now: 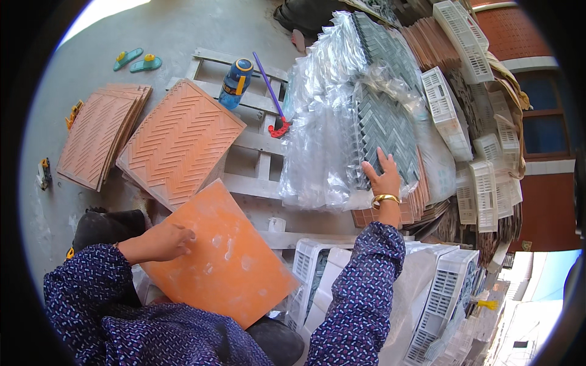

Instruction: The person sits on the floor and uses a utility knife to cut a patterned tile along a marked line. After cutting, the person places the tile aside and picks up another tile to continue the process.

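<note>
My right hand (384, 183), a gold bangle at its wrist, reaches out with fingers spread. It is at the near end of a grey-green herringbone mosaic tile sheet (387, 125), which lies on stacked boards beside clear plastic sleeves (320, 134). My left hand (160, 244) is over a flat orange board (229, 256) that rests tilted across my lap. Its fingers are curled together, and whatever may be in them is hidden. Ahead of that board lies an orange tray (183, 140) with herringbone grooves.
Further grooved orange trays (101, 134) are stacked at the left. A blue bottle (235, 84) and a purple stick with a red hook (268, 85) rest on the pallet (256, 141). Green slippers (145, 63) lie far left. White plastic crates (444, 113) stand along the right.
</note>
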A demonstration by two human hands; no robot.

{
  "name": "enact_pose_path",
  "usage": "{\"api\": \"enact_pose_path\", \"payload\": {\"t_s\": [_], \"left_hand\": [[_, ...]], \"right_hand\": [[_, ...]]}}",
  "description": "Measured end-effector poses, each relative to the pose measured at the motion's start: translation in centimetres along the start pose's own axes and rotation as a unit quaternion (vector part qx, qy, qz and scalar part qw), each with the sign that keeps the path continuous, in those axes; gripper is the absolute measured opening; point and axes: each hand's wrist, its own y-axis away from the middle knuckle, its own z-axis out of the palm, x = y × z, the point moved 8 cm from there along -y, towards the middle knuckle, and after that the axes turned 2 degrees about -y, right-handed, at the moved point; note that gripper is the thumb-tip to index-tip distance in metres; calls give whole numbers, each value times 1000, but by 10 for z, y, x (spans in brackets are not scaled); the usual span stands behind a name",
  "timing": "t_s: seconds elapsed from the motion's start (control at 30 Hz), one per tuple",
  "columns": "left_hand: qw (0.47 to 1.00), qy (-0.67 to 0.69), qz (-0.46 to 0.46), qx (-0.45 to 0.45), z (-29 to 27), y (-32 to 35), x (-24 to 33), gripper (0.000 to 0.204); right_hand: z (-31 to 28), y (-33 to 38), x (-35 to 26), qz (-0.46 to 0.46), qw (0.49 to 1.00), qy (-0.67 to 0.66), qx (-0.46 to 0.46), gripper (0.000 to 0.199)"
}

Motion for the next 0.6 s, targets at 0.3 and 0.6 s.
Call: {"api": "enact_pose_path", "payload": {"t_s": [0.3, 0.6], "left_hand": [[1000, -3, 4, -15, 3, 2, -2, 29], [1000, 10, 16, 13, -6, 5, -7, 27]], "right_hand": [[6, 6, 1, -3, 1000, -9, 3, 66], [12, 0, 6, -10, 998, 7, -69, 61]]}}
